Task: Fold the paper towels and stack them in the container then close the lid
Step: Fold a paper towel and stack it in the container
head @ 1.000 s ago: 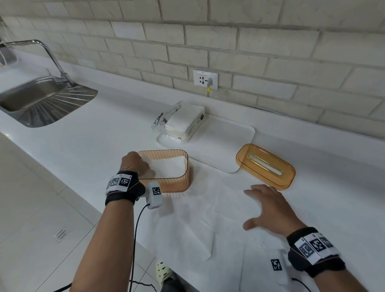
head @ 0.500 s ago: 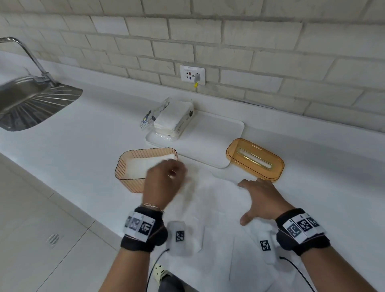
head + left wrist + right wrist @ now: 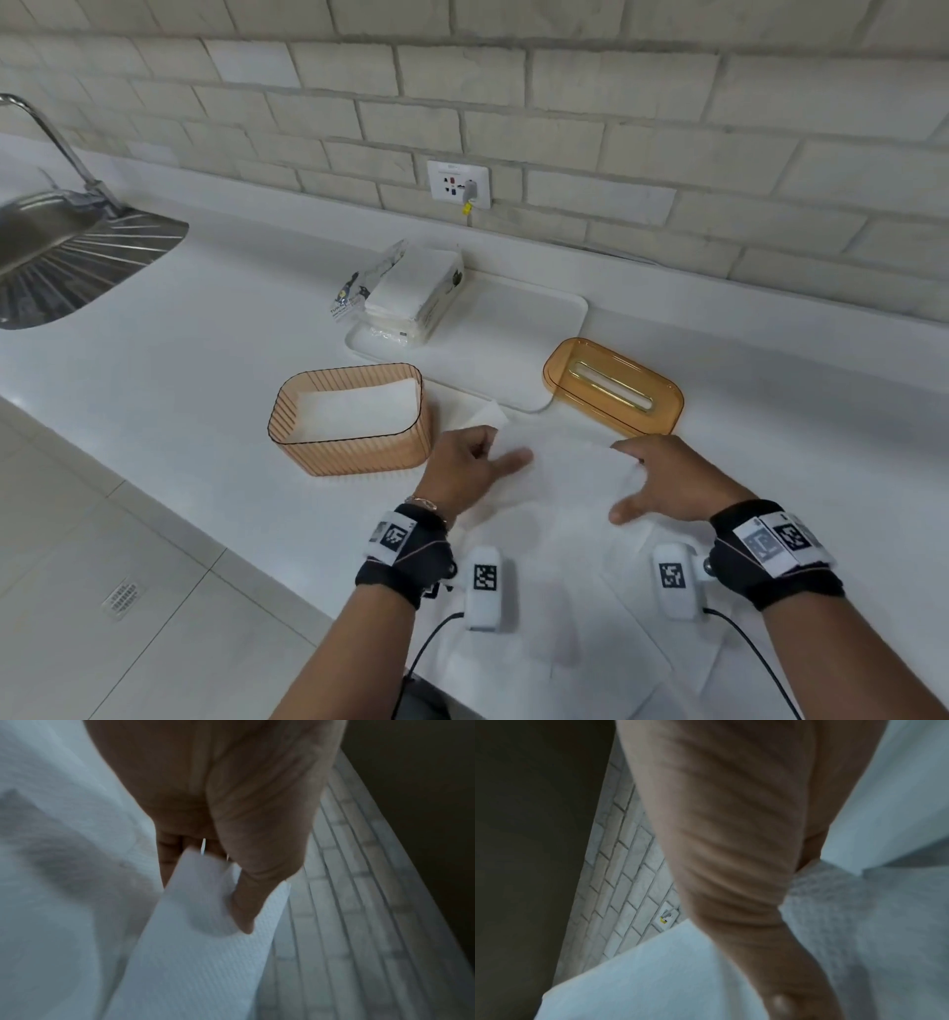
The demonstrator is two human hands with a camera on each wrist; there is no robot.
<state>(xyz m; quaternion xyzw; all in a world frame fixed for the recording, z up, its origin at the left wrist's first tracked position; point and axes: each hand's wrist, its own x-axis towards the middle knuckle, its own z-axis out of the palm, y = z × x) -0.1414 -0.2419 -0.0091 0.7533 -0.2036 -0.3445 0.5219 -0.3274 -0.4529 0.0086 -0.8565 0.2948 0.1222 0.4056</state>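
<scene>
A large white paper towel [image 3: 560, 493] lies spread on the counter in front of me. My left hand [image 3: 475, 465] pinches its far left corner between thumb and fingers; the left wrist view shows the thumb [image 3: 244, 902] pressed onto the raised paper towel [image 3: 195, 953]. My right hand [image 3: 667, 478] holds the far right edge, thumb spread out over the sheet. The far edge is lifted a little off the counter. The ribbed orange container [image 3: 354, 452] stands left of my left hand with a folded towel [image 3: 359, 411] inside. Its orange slotted lid [image 3: 613, 385] lies beyond my right hand.
A white tray [image 3: 518, 329] sits behind the container, with an opened pack of paper towels [image 3: 411, 295] on its left end. A steel sink [image 3: 61, 257] and tap are far left. The counter's front edge runs diagonally below my wrists. A wall socket [image 3: 458, 184] is behind.
My left hand left the container and moved right to the sheet's far left corner. My right hand slid onto the far right edge, and that edge has lifted.
</scene>
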